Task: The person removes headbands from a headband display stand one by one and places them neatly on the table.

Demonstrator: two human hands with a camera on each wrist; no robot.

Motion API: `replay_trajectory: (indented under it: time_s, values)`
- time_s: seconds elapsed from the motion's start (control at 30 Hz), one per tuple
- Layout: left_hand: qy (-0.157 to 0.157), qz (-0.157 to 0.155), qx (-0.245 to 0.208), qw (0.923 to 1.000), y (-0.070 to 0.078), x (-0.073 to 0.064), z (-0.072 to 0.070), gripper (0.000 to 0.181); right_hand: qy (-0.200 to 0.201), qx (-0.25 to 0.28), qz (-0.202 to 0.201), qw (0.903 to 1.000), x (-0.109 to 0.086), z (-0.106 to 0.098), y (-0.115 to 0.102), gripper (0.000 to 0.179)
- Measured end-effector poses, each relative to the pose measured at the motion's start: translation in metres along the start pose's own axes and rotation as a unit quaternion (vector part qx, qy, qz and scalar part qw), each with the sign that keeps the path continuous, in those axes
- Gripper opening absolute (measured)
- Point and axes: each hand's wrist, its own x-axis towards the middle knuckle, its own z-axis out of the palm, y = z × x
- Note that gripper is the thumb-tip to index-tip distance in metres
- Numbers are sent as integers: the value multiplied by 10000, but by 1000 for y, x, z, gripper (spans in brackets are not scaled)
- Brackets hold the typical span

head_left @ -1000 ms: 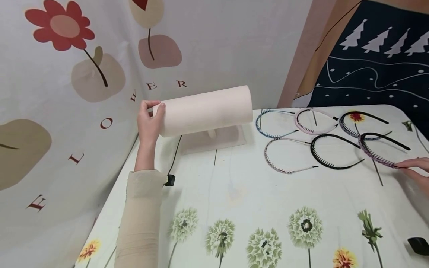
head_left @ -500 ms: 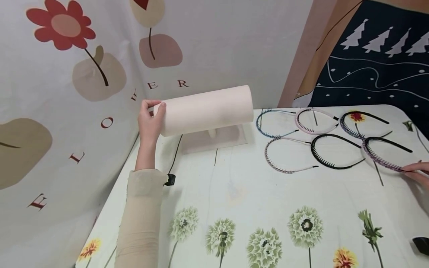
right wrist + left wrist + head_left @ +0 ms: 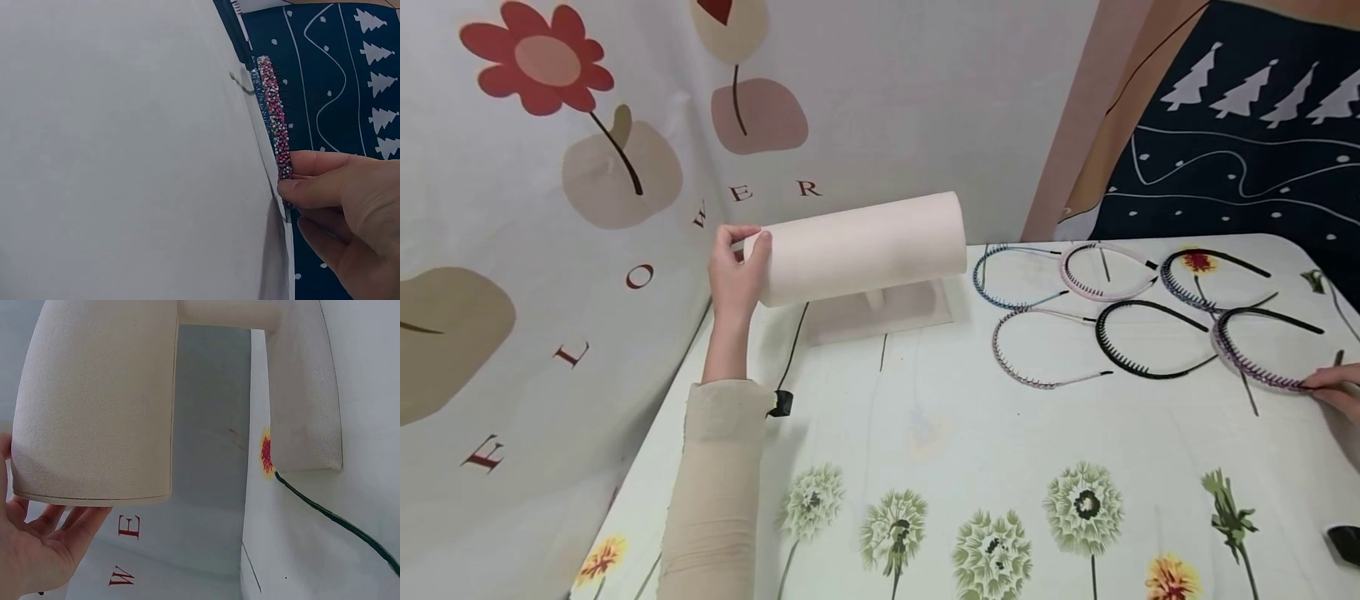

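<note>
At the table's back left my left hand (image 3: 737,271) grips the left end of a cream padded headband display stand (image 3: 865,246). In the left wrist view its fingers (image 3: 75,528) bend against the roll's end rim, with the thumb partly out of frame. At the right edge, my right hand (image 3: 1337,390) pinches a toothed headband (image 3: 1255,372) with purple glitter between thumb and fingers. Pink and silver sparkles cover this headband (image 3: 275,112) in the right wrist view. Much of the right hand is cut off in the head view.
Several other headbands lie in two rows: blue (image 3: 992,287), pink (image 3: 1078,287), dark glittery (image 3: 1180,287), grey-pink (image 3: 1011,358) and black (image 3: 1112,346). A printed curtain hangs behind the table. A black clip (image 3: 781,403) sits by the left forearm, and a black object (image 3: 1345,543) at the right edge.
My right hand has moved slightly right and towards the table's front, bringing the purple headband down beside the black one. The left hand and display stand have stayed in place.
</note>
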Motion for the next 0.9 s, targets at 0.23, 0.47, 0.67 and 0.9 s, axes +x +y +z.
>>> replay_trajectory:
  time_s: [0.23,0.47,0.67,0.9]
  values:
    - [-23,5,12,10000,-1,1,1,38,-151,-441,77,9989,0,-3,-10,25]
    - [-78,-16,23,10000,-2,2,1,39,-320,-525,32,9981,1,-3,-14,28]
    - [-200,-48,105,9997,0,5,0,40,-297,-294,-81,9991,1,-1,-4,30]
    - [-375,-180,248,9988,7,7,-4,39,181,636,276,9974,4,2,11,64]
